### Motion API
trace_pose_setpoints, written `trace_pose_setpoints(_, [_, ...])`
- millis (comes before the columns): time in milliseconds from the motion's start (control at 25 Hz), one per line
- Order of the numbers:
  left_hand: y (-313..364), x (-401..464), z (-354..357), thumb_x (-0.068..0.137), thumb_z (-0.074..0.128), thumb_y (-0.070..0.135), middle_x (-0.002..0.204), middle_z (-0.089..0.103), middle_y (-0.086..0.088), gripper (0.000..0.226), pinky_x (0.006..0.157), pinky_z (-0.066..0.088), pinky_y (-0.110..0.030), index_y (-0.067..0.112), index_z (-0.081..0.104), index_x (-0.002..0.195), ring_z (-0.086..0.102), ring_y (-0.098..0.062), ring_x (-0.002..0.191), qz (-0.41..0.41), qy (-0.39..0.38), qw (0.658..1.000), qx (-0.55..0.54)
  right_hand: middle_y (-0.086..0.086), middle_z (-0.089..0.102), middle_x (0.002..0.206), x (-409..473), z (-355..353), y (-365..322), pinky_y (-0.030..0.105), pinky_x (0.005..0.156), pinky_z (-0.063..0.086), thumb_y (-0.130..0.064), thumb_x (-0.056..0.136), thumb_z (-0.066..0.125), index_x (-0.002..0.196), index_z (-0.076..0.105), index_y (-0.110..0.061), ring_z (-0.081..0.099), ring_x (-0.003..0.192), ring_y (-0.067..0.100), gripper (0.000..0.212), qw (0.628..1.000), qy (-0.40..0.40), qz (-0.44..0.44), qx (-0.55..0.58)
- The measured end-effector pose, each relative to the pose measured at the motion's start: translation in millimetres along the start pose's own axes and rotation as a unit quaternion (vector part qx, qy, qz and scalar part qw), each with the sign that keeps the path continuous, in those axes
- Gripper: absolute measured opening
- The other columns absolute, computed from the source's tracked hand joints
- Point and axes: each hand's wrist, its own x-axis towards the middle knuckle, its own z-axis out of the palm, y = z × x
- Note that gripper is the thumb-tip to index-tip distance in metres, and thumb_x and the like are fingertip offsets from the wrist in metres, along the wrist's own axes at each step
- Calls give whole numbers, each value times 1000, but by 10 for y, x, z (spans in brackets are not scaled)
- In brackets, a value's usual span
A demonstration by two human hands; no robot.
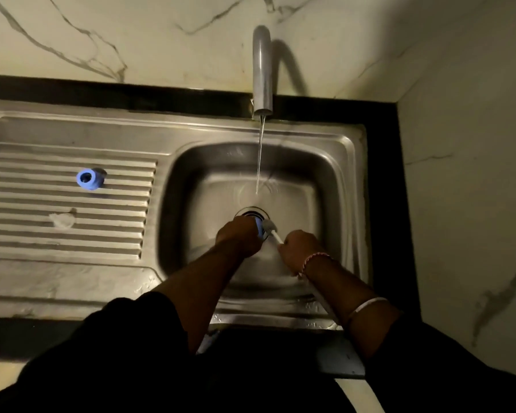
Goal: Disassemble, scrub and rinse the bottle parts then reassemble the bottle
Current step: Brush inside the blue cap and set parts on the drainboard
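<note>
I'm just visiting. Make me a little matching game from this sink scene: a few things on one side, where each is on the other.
Things:
1. blue cap
2. brush
3. tap
4. blue bottle part

Places:
A. gripped in the left hand
B. lying on the ribbed drainboard
C. held by the right hand
D. above the basin, water running

Pairs: 1-B, 2-C, 3-D, 4-A

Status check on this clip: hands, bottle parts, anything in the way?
Left hand grips bottle over sink basin. Right hand holds brush at its mouth. Blue ring and clear teat on drainboard. Tap running; nothing blocking.
</note>
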Motion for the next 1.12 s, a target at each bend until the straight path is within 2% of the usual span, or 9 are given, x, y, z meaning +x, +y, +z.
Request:
trace_pose_setpoints(160, [-51,245,223,93,54,30,97,69,-5,14,69,52,-37,26,61,103,58,-25,77,-24,-2,1000,5,1,60,74,150,63,41,20,40,39,-32,95,57,102,70,-9,58,50,14,27,1000,4,13,10])
trace_pose_setpoints(360, [-86,476,399,89,65,48,92,69,3,22,65,52,-30,30,72,101,60,-17,75,-58,27,997,-36,9,68,99,314,168,-39,27,65,46,-29,93,61,105,68,-11,64,81,26,23,1000,14,17,18])
trace_pose_setpoints(480, [-88,534,465,88,64,54,94,69,0,29,72,57,-35,29,71,101,66,-23,83,-68,26,997,-36,8,67,99,390,182,-51,29,67,43,-28,93,61,105,68,-12,58,79,25,21,999,17,27,28])
trace_pose_setpoints(640, [-72,576,493,89,67,37,97,71,0,16,67,46,-31,30,71,103,61,-21,78,-69,3,997,-38,9,70,101,406,202,-62,32,70,51,-32,91,64,105,70,-14,67,88,28,24,998,14,38,41])
trace_pose_setpoints(760, [-74,556,425,91,64,27,98,70,-2,13,68,46,-32,26,70,102,56,-21,77,-64,14,997,-40,9,70,101,330,140,-99,30,67,48,-33,89,65,105,71,-14,65,84,27,26,998,16,38,42])
trace_pose_setpoints(920, [-125,494,195,98,58,40,108,70,-9,27,76,53,-33,17,68,109,65,-27,93,-46,41,994,-88,9,67,90,183,-78,-196,22,53,36,-32,91,63,98,71,-12,52,66,19,22,998,46,23,41])
trace_pose_setpoints(1000, [-177,469,43,99,57,50,111,70,-9,40,71,48,-28,13,67,108,63,-24,91,-75,56,981,-169,6,65,82,76,-217,-261,22,51,43,-31,92,61,86,67,-14,57,62,18,19,996,71,9,57])
trace_pose_setpoints(1080, [-197,465,-110,92,70,46,118,69,-7,45,74,41,-25,10,66,119,65,-24,101,-83,76,965,-235,9,70,81,4,-327,-296,35,60,60,-32,91,61,83,67,-11,68,67,25,23,992,93,5,83])
trace_pose_setpoints(1120, [-189,450,-206,88,77,40,122,68,-6,49,78,39,-24,10,65,125,65,-24,108,-76,84,960,-257,10,71,82,-41,-381,-310,40,62,62,-32,90,61,86,69,-10,70,68,28,24,990,107,4,95])
